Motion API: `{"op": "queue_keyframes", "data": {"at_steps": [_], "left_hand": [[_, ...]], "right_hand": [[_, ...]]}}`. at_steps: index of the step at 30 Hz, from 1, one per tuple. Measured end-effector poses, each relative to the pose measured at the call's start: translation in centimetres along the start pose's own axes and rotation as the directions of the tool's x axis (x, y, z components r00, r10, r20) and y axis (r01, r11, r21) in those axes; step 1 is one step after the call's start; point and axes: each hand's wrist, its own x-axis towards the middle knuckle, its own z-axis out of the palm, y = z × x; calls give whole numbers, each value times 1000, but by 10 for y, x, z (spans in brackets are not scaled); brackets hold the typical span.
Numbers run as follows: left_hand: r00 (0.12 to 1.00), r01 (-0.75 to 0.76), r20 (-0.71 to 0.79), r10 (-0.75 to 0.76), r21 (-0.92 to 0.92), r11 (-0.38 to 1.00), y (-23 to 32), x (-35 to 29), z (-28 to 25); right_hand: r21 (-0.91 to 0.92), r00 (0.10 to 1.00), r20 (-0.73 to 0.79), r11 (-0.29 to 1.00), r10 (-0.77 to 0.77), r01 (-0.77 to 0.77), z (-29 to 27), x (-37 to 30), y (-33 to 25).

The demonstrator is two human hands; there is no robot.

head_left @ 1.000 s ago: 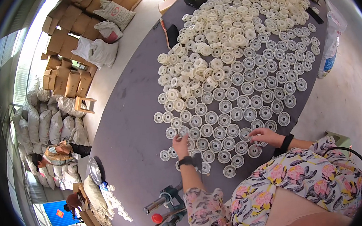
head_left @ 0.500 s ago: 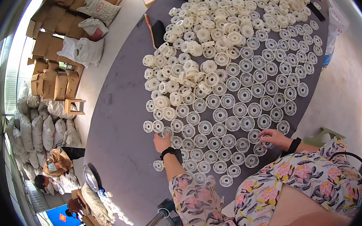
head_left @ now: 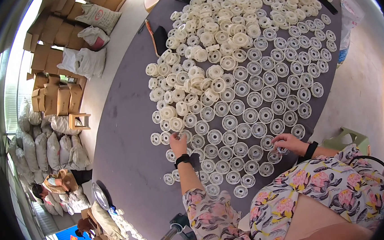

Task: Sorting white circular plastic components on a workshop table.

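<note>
Many round plastic wheels (head_left: 250,115), whitish and ring-shaped with dark centre holes, lie flat side by side on the grey table (head_left: 123,112). Over the left part of these rows is my left hand (head_left: 178,144), its fingers bent and pressed down beside a wheel (head_left: 186,135). Whatever is between those fingertips is hidden. At the right edge of the rows, my right hand (head_left: 292,145) is closed with the fingers curled round a small shiny round part (head_left: 283,150). Beyond the laid-out wheels, more cream wheels (head_left: 225,31) are heaped loosely.
A black-bristled brush (head_left: 160,40) with an orange handle lies at the table's far left. At the near edge stands a metal clamp-like tool (head_left: 171,233). A green stool (head_left: 348,140) is at the right. Cartons, stuffed sacks (head_left: 41,152) and two other people occupy the left side.
My left hand has shifted slightly right and toward the far side, to other wheels. My right hand stays curled at the right edge. The whole view has shifted a little.
</note>
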Motion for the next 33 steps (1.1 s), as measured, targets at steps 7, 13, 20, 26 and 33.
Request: {"op": "queue_keyframes", "data": {"at_steps": [7, 13, 20, 26, 33], "left_hand": [[970, -242, 62, 235, 343, 908, -6, -10, 12], [960, -220, -80, 267, 367, 904, 12, -30, 10], [643, -99, 630, 435, -494, 864, 120, -164, 59], [598, 48, 645, 476, -621, 782, 117, -256, 68], [648, 147, 640, 413, -637, 757, 88, -276, 51]], "right_hand": [[118, 1000, -13, 993, -2, 4, 6, -3, 3], [-22, 997, -66, 999, -51, 50, 15, -2, 18], [335, 992, -28, 936, 127, -110, 25, 3, 46], [347, 995, -8, 933, 104, -95, 47, 21, 75], [202, 973, 159, 959, 167, -198, 76, -19, 52]]}}
